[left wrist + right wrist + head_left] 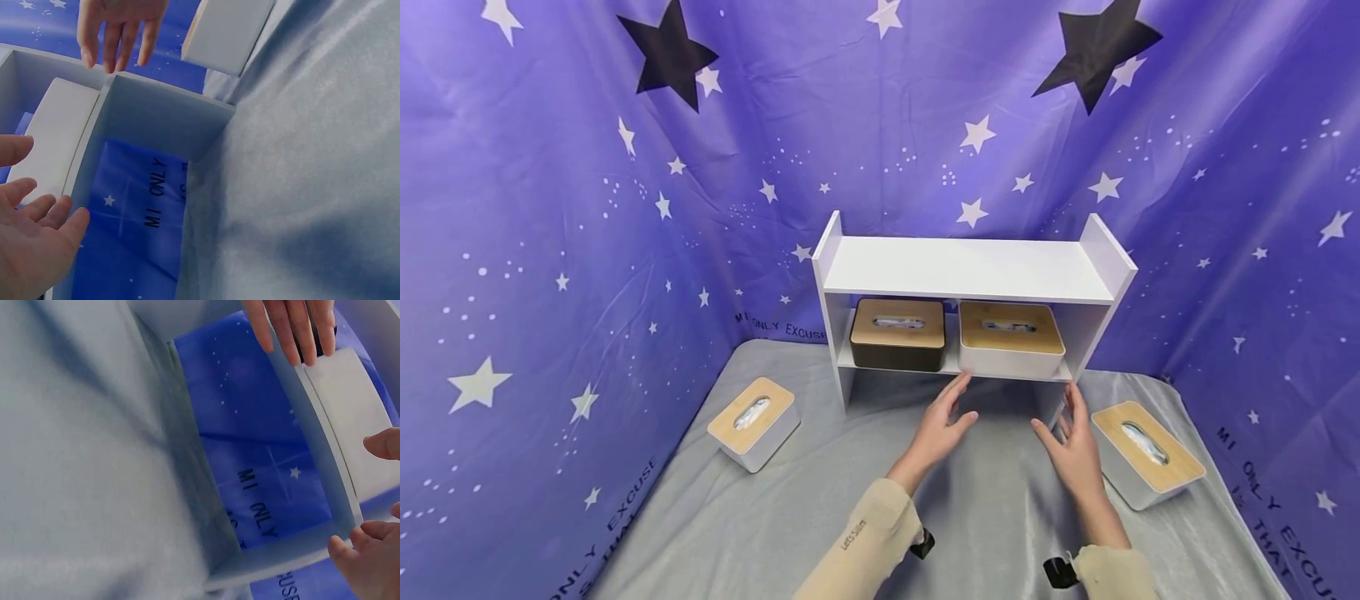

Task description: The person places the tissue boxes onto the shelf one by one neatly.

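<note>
A white tissue box with a wooden lid (pixel 1011 337) stands on the right of the shelf's middle board. My left hand (pixel 934 432) reaches up with relaxed fingers, its fingertips at the box's lower left corner; whether they touch it I cannot tell. Near the shelf's right side panel is my right hand (pixel 1075 446), fingers extended and thumb apart, holding nothing. To the left of the white box sits a black tissue box (pixel 897 335) with a wooden lid. The left wrist view also has the white box's front (pixel 55 134) beside my left fingers.
The white two-tier shelf (pixel 962 267) stands at the back against a purple star-patterned curtain (pixel 880 167). More white tissue boxes with wooden lids lie on the grey cloth (pixel 992 533): one to the left (pixel 754 423), one to the right (pixel 1150 454) beside my right hand.
</note>
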### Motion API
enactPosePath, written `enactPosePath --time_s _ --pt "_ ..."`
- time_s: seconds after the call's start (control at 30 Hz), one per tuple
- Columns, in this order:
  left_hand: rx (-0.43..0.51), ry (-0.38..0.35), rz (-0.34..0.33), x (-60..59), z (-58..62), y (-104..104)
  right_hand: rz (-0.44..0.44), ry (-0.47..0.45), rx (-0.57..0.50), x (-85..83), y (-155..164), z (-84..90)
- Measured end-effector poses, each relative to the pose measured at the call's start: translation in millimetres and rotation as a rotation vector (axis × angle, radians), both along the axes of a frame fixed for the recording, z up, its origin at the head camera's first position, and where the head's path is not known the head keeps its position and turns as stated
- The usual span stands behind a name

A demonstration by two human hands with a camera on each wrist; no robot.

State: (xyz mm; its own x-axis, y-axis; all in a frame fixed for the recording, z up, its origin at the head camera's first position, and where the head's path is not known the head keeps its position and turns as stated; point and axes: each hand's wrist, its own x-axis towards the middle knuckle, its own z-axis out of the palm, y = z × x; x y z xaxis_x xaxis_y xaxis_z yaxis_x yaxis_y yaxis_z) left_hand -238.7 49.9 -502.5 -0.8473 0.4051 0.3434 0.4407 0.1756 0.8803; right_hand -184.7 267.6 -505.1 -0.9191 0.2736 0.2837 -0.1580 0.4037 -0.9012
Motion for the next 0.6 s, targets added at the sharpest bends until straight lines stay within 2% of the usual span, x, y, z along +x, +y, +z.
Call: enactPosePath --time_s 0.17,0.33,0.6 --pt "-0.029 -0.004 -0.003 3.7 -5.7 1 -0.022 -0.011 0.005 8.4 13 -8.2" --pt "-0.047 -0.039 -0.004 7.3 -9.6 2 -0.052 -0.005 0.034 18.2 26 -16.3" --pt "-0.046 -0.060 -0.010 11.7 -15.3 3 -0.155 -0.056 0.054 34.2 49 -23.4"
